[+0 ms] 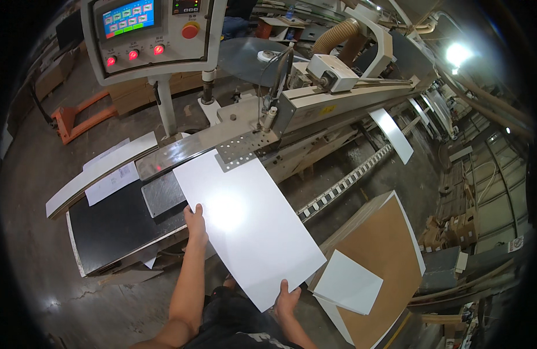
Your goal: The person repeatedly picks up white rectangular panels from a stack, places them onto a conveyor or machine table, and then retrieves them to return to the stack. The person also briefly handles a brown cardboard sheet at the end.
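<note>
From our panel, we've ctrl box 11 o'clock, pallet jack 10, board stack abt 4 w/ sheet atop.

A left hand and right hand hold a large glossy white rectangular panel; a smaller white panel lies by a brown rectangular board's left edge.

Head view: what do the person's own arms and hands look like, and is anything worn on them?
The left hand and right hand are bare, without gloves. Both forearms are uncovered where visible, with no sleeve, watch or band to be seen. At the lower edge, a dark garment shows a pale marking.
</note>
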The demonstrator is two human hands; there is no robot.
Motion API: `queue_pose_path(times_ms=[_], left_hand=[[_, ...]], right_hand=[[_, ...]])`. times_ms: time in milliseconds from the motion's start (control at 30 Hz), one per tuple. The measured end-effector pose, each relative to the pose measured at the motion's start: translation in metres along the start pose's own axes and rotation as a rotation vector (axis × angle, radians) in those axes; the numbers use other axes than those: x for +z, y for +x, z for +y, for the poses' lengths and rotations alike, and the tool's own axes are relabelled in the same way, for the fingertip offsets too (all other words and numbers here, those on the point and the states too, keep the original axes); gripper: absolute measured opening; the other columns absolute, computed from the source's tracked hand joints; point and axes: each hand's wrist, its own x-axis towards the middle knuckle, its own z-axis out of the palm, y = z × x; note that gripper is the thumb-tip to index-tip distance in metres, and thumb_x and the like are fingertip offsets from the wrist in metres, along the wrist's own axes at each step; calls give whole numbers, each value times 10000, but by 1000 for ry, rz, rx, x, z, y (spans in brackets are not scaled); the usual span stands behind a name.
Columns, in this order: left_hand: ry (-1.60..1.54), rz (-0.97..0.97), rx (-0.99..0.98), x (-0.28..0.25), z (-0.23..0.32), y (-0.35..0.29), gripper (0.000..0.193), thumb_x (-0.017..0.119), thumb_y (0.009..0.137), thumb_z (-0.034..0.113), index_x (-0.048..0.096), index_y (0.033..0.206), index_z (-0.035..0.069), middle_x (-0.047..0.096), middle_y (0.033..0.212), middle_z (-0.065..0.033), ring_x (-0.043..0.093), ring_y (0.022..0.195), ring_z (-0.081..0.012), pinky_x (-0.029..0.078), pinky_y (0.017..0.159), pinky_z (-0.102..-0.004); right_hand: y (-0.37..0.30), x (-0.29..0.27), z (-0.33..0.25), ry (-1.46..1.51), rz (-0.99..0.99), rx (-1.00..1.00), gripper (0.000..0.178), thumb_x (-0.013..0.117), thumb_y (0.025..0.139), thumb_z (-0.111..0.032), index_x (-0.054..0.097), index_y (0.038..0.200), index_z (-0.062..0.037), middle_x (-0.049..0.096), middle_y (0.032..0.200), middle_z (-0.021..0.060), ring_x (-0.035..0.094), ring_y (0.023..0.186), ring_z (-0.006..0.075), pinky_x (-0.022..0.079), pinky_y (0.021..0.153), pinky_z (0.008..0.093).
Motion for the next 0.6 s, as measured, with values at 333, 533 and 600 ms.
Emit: queue_pose_path(times_ms=[333, 533, 600], left_hand=[[86, 72, 0, 45, 3, 12, 284, 526, 1012, 102, 412, 1252, 1, 541, 1239, -172, 562, 1074, -244, 456, 939, -376], [212, 99, -8, 128, -6, 0, 340, 548, 1003, 103, 409, 1279, -41, 548, 1241, -202, 560, 1068, -266, 449, 941, -395], [85, 58, 78, 139, -29, 19, 380, 569, 982, 75, 418, 1301, -66, 574, 1214, -229, 592, 1026, -293, 491, 919, -398]], right_hand=[[26, 6, -8, -25, 73, -128, 446, 660, 943, -112, 413, 1265, 74, 553, 1245, 203, 560, 1138, 270, 450, 999, 406], [104, -12, -18, -107, 115, -97, 556, 698, 932, -178, 406, 1329, 79, 586, 1251, 209, 583, 1127, 285, 453, 1003, 398], [125, -17, -25, -139, 113, 20, 582, 712, 927, -235, 424, 1327, 75, 612, 1247, 219, 598, 1139, 302, 458, 1001, 399]])
